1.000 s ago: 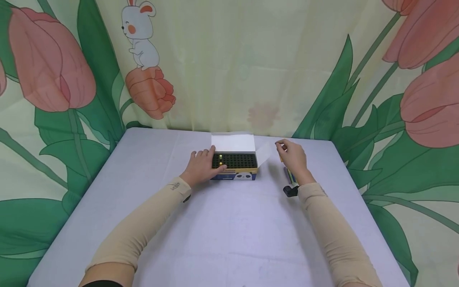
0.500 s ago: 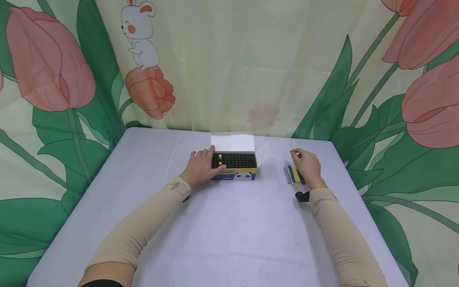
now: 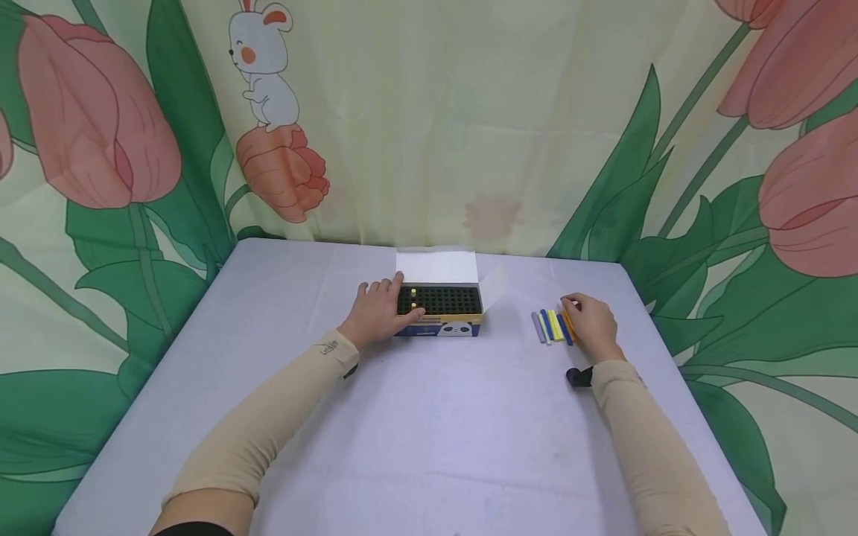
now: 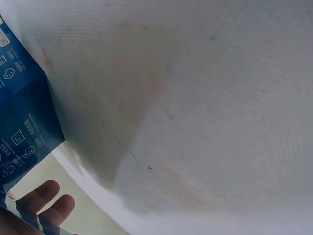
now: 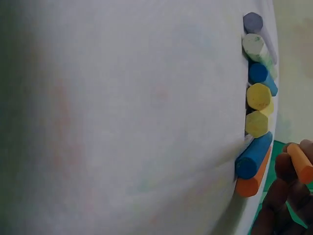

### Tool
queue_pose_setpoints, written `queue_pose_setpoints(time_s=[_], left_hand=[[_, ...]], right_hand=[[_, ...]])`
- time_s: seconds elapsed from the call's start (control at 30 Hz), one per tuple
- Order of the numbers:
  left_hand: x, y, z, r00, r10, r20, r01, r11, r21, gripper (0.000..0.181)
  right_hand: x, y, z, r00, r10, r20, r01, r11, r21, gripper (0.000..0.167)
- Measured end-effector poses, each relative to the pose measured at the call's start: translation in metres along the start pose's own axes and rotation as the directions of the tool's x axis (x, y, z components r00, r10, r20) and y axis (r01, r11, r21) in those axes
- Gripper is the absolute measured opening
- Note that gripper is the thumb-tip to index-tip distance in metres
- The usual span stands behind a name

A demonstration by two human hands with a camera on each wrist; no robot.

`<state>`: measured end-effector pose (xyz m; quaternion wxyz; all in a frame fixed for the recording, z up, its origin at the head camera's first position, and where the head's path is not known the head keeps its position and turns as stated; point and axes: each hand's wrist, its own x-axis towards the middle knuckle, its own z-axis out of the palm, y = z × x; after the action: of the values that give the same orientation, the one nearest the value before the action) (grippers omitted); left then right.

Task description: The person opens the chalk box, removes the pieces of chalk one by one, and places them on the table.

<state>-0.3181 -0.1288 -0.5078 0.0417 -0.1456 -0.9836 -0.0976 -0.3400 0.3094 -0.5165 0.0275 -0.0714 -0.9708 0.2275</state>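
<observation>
In the head view a small box (image 3: 458, 329) with a panda on its front stands at the table's far side, its white lid (image 3: 437, 266) raised. Its black insert (image 3: 449, 300) has rows of holes, and a few yellowish chalk ends show at its left. My left hand (image 3: 377, 311) rests on the box's left end, thumb across the front edge, other fingers extended. My right hand (image 3: 593, 326) is beside a row of coloured chalks (image 3: 557, 326). In the right wrist view it pinches an orange chalk (image 5: 301, 164), above the table; another orange chalk (image 5: 251, 182) lies at the row's near end.
A white cloth covers the table (image 3: 442, 432). Behind it hangs a printed curtain (image 3: 429, 134) with tulips and a rabbit. A translucent side flap (image 3: 494, 288) sticks out from the box's right side. A dark wrist camera (image 3: 579, 377) sits under my right wrist.
My right hand has moved right and nearer to me, from beside the box flap to the right end of the chalk row, uncovering the chalks. My left hand and the box stay put.
</observation>
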Motion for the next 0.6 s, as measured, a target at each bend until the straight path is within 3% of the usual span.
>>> queue_pose_setpoints(time_s=[0.23, 0.6], left_hand=[[0.0001, 0.0009, 0.0007, 1.000, 0.005, -0.005, -0.004, 1.000, 0.011, 0.104], [-0.0012, 0.0011, 0.0000, 1.000, -0.010, 0.008, 0.010, 1.000, 0.003, 0.104]], right_hand=[[-0.0013, 0.0089, 0.0008, 0.997, 0.060, 0.053, -0.058, 0.998, -0.035, 0.043], [-0.0014, 0.0097, -0.0004, 0.995, 0.064, 0.080, -0.058, 0.996, -0.072, 0.043]])
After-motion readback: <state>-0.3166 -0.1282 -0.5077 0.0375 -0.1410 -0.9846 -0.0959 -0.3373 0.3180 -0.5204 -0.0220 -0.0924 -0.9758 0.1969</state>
